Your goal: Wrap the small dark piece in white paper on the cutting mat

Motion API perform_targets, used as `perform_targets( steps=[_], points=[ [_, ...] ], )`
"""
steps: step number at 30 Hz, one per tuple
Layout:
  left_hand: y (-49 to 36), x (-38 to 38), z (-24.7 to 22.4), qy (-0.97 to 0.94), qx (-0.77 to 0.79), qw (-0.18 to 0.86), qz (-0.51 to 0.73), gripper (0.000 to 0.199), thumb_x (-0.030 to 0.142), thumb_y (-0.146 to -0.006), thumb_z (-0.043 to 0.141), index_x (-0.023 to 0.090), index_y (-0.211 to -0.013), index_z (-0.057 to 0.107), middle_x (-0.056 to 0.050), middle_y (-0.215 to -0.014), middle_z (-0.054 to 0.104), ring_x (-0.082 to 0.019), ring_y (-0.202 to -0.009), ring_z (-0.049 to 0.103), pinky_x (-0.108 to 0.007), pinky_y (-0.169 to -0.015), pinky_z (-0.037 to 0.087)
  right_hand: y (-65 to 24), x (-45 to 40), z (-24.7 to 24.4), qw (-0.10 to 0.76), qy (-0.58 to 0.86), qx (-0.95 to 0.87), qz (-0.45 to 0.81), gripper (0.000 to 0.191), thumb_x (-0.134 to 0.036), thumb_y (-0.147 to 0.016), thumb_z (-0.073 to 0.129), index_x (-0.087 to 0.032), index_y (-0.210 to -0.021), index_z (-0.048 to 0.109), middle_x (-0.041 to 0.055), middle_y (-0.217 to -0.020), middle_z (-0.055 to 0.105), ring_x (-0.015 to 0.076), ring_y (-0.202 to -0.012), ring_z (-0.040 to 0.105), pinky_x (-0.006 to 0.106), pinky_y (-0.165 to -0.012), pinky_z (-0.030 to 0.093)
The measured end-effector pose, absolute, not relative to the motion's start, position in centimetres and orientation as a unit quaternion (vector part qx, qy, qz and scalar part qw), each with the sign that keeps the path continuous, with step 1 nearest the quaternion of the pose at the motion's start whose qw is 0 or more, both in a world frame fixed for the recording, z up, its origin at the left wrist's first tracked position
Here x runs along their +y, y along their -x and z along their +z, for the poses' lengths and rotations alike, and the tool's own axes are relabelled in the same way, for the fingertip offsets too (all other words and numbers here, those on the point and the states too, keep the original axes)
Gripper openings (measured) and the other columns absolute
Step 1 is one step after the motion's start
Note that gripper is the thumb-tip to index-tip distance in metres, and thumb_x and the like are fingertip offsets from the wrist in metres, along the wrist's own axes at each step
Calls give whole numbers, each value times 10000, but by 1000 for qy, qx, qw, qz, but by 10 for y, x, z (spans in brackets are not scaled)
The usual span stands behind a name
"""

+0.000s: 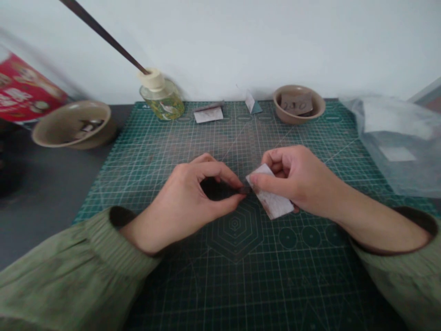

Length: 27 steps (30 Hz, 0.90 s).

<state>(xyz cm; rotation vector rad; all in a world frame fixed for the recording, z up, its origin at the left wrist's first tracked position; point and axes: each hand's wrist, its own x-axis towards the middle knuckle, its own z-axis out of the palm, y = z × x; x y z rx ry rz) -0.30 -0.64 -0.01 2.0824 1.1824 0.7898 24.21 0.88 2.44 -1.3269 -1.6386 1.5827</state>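
Note:
My left hand (pixel 203 193) pinches a small dark piece (pixel 245 189) between thumb and fingertips, above the middle of the green cutting mat (pixel 165 285). What that piece is, I cannot make out. A folded piece of sandpaper (pixel 275 204), pale on its back with brownish stains along one edge, is gripped by my right hand (pixel 287 177), thumb on top. Its left edge is right beside the dark piece; whether they touch is not clear. My right fingers are partly hidden behind the sheet.
Along the back stand a glass bottle (pixel 163 101) with a dark stick, folded sandpaper (pixel 208 115), a small folded sheet (pixel 253 105) and a bowl (pixel 299 117) holding number-marked sandpaper. At left sits a bowl (pixel 72 138) of small pieces; at right, a plastic bag (pixel 403 138).

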Motion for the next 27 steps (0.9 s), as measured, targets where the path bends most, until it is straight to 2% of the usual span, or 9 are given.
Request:
perform_targets(
  steps=[11, 17, 22, 27],
  points=[
    [2, -7, -2, -777, 466, 303, 297, 93, 247, -851, 933, 289, -922, 890, 5, -950, 798, -183, -865, 736, -343, -816, 558, -235, 5, 18, 233, 487, -670, 510, 212, -220, -866, 819, -199, -756, 639, -29, -624, 659, 109, -549, 552, 229, -466, 364],
    [2, -8, 0, -778, 462, 304, 299, 83, 233, -858, 916, 279, -920, 885, 16, -900, 792, -182, -853, 734, -347, -814, 537, -236, 2, 20, 227, 485, -699, 474, 251, -249, -927, 794, -203, -742, 630, -34, -610, 616, 110, -546, 523, 251, -479, 349],
    [2, -8, -1, -783, 462, 285, 302, 101, 232, -856, 912, 279, -936, 873, 20, -918, 792, -188, -876, 739, -350, -809, 535, -234, 1, 21, 240, 486, -720, 433, 274, -233, -910, 797, -211, -719, 602, -36, -603, 596, 109, -540, 521, 259, -493, 353],
    [2, -8, -1, -778, 470, 284, 305, 103, 225, -852, 910, 276, -930, 868, 28, -925, 789, -176, -873, 737, -345, -827, 536, -233, 0, 19, 259, 485, -702, 453, 242, -238, -881, 807, -216, -737, 614, -29, -612, 631, 123, -546, 561, 257, -492, 376]
  ],
)
